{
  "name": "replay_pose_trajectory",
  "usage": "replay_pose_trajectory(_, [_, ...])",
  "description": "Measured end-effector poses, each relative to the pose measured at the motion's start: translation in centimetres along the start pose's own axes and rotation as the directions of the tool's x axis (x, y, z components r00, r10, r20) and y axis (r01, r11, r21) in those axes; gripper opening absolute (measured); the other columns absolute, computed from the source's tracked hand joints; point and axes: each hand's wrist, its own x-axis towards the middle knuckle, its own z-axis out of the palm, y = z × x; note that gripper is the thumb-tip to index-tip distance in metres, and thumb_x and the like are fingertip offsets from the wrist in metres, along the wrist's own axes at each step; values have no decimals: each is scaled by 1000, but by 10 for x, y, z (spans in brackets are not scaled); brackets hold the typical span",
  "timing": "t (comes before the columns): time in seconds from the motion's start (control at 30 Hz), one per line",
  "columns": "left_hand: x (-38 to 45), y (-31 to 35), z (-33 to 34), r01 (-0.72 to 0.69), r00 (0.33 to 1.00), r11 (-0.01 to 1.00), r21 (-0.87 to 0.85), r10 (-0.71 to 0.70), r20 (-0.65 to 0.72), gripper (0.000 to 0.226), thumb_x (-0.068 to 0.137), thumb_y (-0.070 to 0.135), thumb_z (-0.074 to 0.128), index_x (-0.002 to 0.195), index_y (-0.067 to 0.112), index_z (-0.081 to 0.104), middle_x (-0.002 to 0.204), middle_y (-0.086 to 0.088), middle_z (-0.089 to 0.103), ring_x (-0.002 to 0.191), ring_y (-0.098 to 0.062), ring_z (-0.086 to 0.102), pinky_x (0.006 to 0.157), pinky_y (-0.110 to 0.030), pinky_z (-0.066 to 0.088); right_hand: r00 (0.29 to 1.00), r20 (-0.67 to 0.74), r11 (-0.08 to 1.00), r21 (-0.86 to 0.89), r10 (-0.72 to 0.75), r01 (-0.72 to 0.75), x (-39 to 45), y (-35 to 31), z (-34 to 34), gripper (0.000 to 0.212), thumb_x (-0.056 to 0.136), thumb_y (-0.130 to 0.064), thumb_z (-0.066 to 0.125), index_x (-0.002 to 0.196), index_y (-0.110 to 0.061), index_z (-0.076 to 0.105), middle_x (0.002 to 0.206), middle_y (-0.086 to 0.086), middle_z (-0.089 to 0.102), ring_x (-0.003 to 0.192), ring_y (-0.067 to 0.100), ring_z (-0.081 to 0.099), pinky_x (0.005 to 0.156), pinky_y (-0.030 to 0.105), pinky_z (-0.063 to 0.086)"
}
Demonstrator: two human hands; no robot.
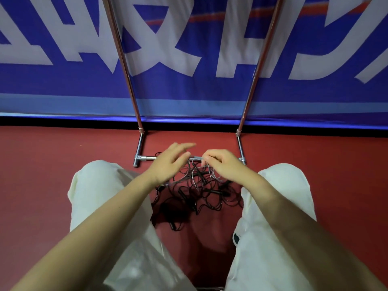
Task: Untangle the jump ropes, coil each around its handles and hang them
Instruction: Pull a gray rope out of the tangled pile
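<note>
Between the knees, the right hand (224,164) pinches a grey strand while the left hand (170,162) hovers open; tugging risks tightening knots in the jump ropes (199,192).

Red floor (52,164) carries a tangled heap of black jump ropes (195,194) between the person's knees, and the chrome base of a metal rack (144,158) just beyond it.
</note>
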Motion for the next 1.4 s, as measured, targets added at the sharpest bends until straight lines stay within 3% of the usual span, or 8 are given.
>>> replay_pose_trajectory(0.1, [-6,3,16,2,988,999,-45,4,154,27,94,55,41,80,41,61,81,3,51,82,-4,50,83,-22,40,1000,-2,997,74,0,0,-4,2,4,32,101,-18,44,75,-23,63,59,-12,47,55,3,39,56,26,38])
replay_pose_trajectory(0.37, [11,6,3,192,937,749,-635,-331,-108,43,96,21,60,54,22,52,55,13,39,47,-4,32,47,-20,28,949,146,949,-192,280,-250,-4,44,-5,48,94,-42,58,60,-9,50,53,3,43,48,12,39,52,26,31])
replay_pose_trajectory(0.57, [20,-23,-61,62,516,490,-870,-762,-392,22,94,17,59,72,19,58,38,14,39,34,-3,31,41,-20,26,698,45,584,-587,715,-561,-10,116,-38,49,97,-44,50,59,-14,58,59,2,62,60,21,58,70,29,48])
replay_pose_trajectory(0.83, [5,-49,-15,502,859,842,197,-460,-223,32,91,34,66,117,17,68,109,-10,59,95,-28,64,89,-36,50,893,-254,926,181,371,-333,3,66,-21,27,97,-25,49,72,-27,56,55,-14,44,53,6,37,54,25,30])
replay_pose_trajectory(0.97, [5,-11,9,168,978,982,-84,-177,-111,36,104,31,45,137,25,56,135,8,56,125,-7,50,109,-28,36,991,-90,983,165,96,-80,-4,9,-18,27,99,-17,49,78,-26,64,52,-16,46,49,1,38,51,18,29])
replay_pose_trajectory(1.07, [3,17,20,78,997,957,-278,-79,6,32,107,24,35,118,23,65,101,34,61,94,15,55,87,-8,39,999,-49,991,136,0,7,1,-12,-11,24,98,-12,51,81,-18,67,62,-25,59,55,-4,48,57,10,34])
replay_pose_trajectory(1.2, [8,21,16,150,983,806,-573,-181,3,37,101,35,47,65,27,47,56,14,33,48,-6,27,48,-22,23,994,-107,990,139,27,-12,16,-7,-5,32,98,-25,55,66,-21,57,50,-16,46,49,0,39,52,14,30])
replay_pose_trajectory(1.4, [15,-13,-36,138,741,495,-858,-626,-242,27,99,22,52,72,22,49,48,12,30,39,-4,22,38,-18,17,893,212,872,-389,398,-296,23,53,-10,47,92,-37,61,50,-17,51,43,-6,50,49,15,45,56,27,36])
